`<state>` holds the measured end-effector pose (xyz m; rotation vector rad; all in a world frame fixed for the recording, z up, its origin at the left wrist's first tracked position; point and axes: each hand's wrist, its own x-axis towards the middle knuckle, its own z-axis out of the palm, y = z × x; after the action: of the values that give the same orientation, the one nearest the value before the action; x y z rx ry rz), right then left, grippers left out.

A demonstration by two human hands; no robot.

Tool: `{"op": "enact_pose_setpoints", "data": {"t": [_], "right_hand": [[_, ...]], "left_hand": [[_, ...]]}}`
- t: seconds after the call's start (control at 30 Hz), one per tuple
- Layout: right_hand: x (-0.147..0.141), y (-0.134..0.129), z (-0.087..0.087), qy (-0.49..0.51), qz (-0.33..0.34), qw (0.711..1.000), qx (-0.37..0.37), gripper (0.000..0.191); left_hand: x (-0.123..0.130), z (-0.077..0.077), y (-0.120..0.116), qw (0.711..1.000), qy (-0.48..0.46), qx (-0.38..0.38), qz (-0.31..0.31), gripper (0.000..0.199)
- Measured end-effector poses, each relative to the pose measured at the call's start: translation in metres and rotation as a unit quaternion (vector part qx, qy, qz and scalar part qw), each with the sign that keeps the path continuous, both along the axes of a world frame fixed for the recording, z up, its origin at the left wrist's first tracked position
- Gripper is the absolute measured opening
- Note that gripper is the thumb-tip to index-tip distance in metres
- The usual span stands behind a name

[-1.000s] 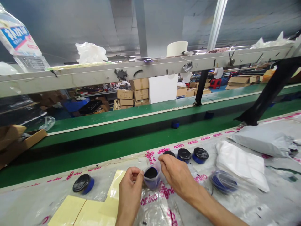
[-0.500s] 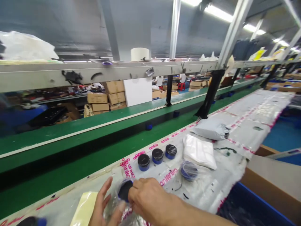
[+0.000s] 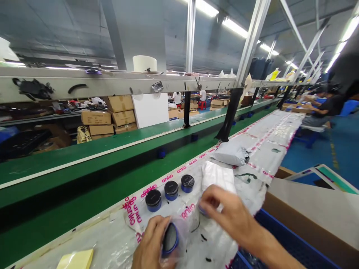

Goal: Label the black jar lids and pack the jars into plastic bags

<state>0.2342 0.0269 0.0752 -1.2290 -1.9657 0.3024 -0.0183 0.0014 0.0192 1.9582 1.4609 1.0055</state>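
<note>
My left hand is closed around a blue-rimmed round container with a dark grey face, inside a clear plastic bag. To its right, my right hand has its fingers curled over a blue round piece, mostly hidden beneath them. Behind my hands stand three blue tubs with black lids in a slanting row: a left one, a middle one and a right one. A stack of white bags lies just past my right hand.
A grey plastic package lies further along the covered bench. Beyond its edge runs a green conveyor with small blue tubs. Yellow paper lies at front left. A cardboard box stands right; a seated person works far right.
My right hand has left the bagged container and moved right to the blue round piece. My left hand has closed on the bagged container. The view has turned right.
</note>
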Motion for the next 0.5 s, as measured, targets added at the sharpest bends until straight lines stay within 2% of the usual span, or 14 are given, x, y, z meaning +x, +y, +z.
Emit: {"op": "enact_pose_setpoints", "data": {"t": [0.07,0.1,0.17,0.27,0.4,0.5], "right_hand": [[0.04,0.013,-0.007,-0.108,-0.127,0.985,0.052,0.014],[0.055,0.019,-0.014,-0.162,-0.154,0.973,0.063,0.014],[0.075,0.029,-0.029,-0.234,-0.152,0.958,0.061,0.019],[0.078,0.036,-0.048,-0.267,-0.143,0.951,0.062,0.02],[0.067,0.043,-0.053,-0.278,-0.149,0.946,0.074,0.013],[0.063,0.047,-0.053,-0.271,-0.142,0.95,0.07,0.019]], "left_hand": [[0.027,0.003,0.007,1.0,0.001,-0.014,-0.022,0.056],[0.04,0.003,0.01,0.999,0.004,-0.018,-0.027,0.058],[0.064,0.001,0.016,0.999,0.013,-0.014,-0.034,0.06],[0.09,-0.007,0.02,0.999,0.017,0.002,-0.041,0.06],[0.105,-0.014,0.019,0.999,0.009,-0.006,-0.043,0.057],[0.104,-0.01,0.017,0.998,-0.037,0.016,-0.04,0.038]]}}
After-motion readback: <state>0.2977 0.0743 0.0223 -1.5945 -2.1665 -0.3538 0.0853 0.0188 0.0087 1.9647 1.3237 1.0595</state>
